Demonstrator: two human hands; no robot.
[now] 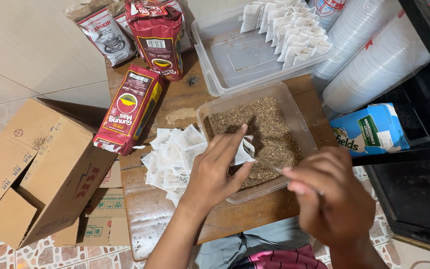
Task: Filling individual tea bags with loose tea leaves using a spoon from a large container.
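Left hand [220, 169] pinches small white bag [245, 152] over tub [294, 112] of loose brown tea [265, 129]. Right hand [329, 199] closed around thin spoon handle [269, 166], tip reaching toward bag mouth. Pile of empty bags [172, 154] on wooden table [150, 209], just left of tub. Red packet [133, 107] beside pile. Filled bags [289, 30] in tray [230, 60] behind. Cardboard box [36, 169] on floor, left.

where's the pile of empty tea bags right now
In the head view, the empty tea bags lie on the wooden table, left of the tub of loose tea, beside the left hand.
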